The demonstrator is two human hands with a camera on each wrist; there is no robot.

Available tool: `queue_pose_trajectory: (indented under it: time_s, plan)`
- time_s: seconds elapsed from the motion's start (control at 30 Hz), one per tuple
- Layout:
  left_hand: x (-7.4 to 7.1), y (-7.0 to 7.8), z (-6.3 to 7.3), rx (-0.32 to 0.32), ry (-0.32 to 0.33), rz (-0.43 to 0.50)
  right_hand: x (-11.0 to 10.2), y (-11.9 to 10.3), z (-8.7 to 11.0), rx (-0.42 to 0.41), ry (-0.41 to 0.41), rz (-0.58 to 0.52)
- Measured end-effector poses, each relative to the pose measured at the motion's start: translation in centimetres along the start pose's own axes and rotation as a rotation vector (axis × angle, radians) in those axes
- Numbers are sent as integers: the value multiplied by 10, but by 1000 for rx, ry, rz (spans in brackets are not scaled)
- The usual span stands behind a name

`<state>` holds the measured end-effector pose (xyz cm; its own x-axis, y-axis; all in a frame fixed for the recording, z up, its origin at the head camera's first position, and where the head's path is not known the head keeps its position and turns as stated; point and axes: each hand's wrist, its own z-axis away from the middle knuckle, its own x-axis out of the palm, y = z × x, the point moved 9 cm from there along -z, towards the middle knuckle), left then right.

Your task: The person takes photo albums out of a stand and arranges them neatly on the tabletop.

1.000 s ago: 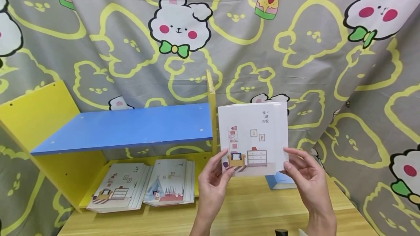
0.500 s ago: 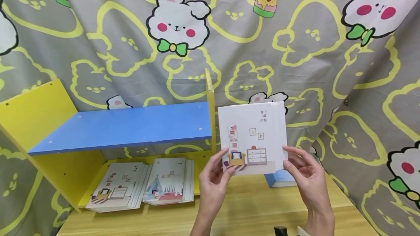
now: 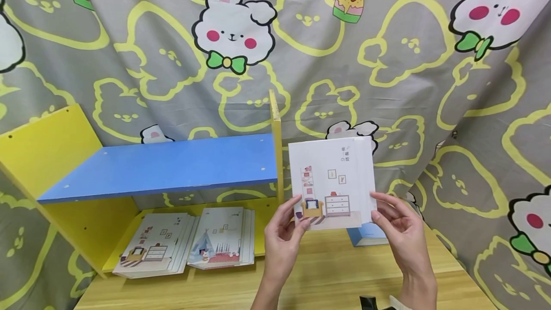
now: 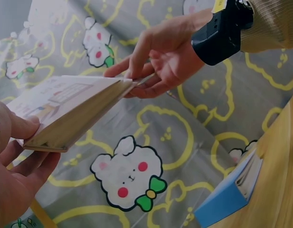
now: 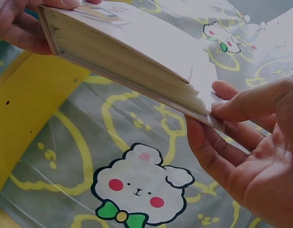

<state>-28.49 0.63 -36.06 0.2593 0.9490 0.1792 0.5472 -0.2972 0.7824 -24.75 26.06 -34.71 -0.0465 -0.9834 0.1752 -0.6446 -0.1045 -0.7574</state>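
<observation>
A thick white hardcover book (image 3: 333, 181), with an armchair and a chest of drawers drawn on its cover, is held up above the table. My left hand (image 3: 281, 240) pinches its lower left edge, thumb on the front cover and fingers behind. At the opposite side my right hand (image 3: 402, 236) pinches the right edge between thumb and fingers. The right wrist view shows the page block (image 5: 122, 61) from below, the pages fanned towards my right hand. A blue book (image 3: 368, 235) stands on the table behind, partly hidden by the white one.
To the left stands a yellow shelf unit with a blue board (image 3: 172, 164). On its lower level lean two groups of similar white books, one with an armchair cover (image 3: 150, 245), the other with a tent cover (image 3: 219, 238). A patterned curtain (image 3: 172, 85) hangs behind the wooden table (image 3: 318, 281).
The top of the white book has dipped slightly, and my left hand has shifted a little to the right. Both hands keep their hold on it.
</observation>
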Motion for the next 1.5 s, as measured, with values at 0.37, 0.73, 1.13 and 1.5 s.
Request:
queue_pose_trajectory:
  time_s: [0.37, 0.73, 1.13, 1.5]
  plan:
    - [0, -9, -1, -11, 3, 15, -4, 10, 3, 15, 10, -61]
    - [-1, -18, 1, -23, 27, 23, -7, 26, 4, 86, 33, -29]
    - [-1, -25, 2, -35, 76, -72, -10, 39, 3, 162, 30, 29]
    - [1, -30, 5, -54, 101, -200, -9, 53, 5, 224, -20, -4]
